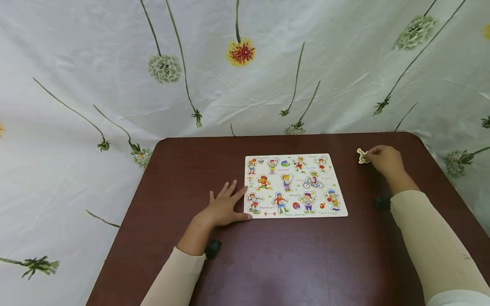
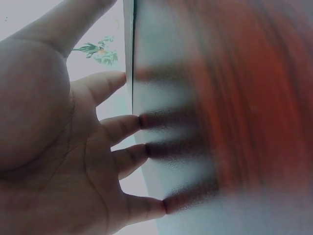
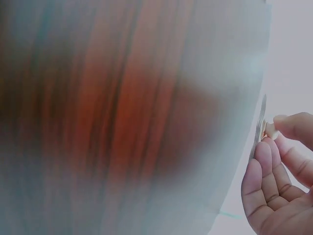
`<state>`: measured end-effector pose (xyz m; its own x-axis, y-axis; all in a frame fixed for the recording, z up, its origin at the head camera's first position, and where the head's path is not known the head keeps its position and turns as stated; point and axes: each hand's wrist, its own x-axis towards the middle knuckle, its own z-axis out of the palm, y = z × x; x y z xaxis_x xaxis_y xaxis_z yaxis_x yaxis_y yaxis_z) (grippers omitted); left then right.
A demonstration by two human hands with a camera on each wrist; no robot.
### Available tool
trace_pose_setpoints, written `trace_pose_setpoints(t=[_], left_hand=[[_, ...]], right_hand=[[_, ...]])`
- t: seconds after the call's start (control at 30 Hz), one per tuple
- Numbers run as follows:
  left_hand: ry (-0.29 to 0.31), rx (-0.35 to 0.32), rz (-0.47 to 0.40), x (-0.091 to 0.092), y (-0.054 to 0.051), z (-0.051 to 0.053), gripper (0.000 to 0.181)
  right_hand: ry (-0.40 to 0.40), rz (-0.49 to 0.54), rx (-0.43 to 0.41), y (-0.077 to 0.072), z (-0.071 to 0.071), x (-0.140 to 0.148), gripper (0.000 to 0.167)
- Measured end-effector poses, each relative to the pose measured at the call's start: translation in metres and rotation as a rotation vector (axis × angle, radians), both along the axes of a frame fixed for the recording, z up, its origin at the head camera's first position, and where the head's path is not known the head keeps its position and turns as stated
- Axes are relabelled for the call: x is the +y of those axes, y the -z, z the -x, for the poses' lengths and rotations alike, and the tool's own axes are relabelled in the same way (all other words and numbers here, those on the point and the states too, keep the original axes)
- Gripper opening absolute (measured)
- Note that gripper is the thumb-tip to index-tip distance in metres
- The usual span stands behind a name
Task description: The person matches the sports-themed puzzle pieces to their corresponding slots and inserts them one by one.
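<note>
A white puzzle board [image 1: 277, 182] printed with children playing sports lies on the table, its figure pieces sitting in place with small knobs. My left hand [image 1: 223, 208] rests at the board's left edge, fingers spread and thumb at the near left corner. In the left wrist view, the fingertips of that hand [image 2: 83, 147] touch the tabletop beside the board's thin edge [image 2: 129, 44]. Right of the board, my right hand [image 1: 386, 161] pinches a small puzzle piece [image 1: 361, 156]. The right wrist view shows thumb and finger on its pale knob [image 3: 272, 130], the piece seen edge-on.
The dark reddish-brown table [image 1: 298, 259] has rounded far corners. A white cloth [image 1: 214, 85] with printed dandelions hangs behind it and along its sides. Dark bands [image 1: 212, 249] are on both wrists.
</note>
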<state>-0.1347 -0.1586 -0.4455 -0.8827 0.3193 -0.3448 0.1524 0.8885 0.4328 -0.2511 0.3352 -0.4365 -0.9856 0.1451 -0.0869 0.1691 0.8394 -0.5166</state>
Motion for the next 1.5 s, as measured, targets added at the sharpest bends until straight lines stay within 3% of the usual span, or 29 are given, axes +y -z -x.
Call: trace_pose_setpoints(t=[0.33, 0.57, 1.1, 1.5], left_hand=[[0.004, -0.009, 0.007, -0.001, -0.001, 0.0, 0.092], [-0.001, -0.015, 0.0, -0.001, 0.0, 0.001, 0.092], [0.006, -0.012, 0.004, 0.0, -0.001, 0.002, 0.092], [0.009, -0.017, 0.015, 0.001, -0.001, 0.003, 0.093]], right_hand=[[-0.08, 0.034, 0.074, -0.002, -0.005, -0.044, 0.028], [-0.155, 0.079, 0.045, -0.01, -0.01, -0.079, 0.029], [-0.5, 0.125, 0.049, -0.033, -0.032, -0.19, 0.011], [-0.677, 0.085, -0.022, -0.02, -0.028, -0.256, 0.006]])
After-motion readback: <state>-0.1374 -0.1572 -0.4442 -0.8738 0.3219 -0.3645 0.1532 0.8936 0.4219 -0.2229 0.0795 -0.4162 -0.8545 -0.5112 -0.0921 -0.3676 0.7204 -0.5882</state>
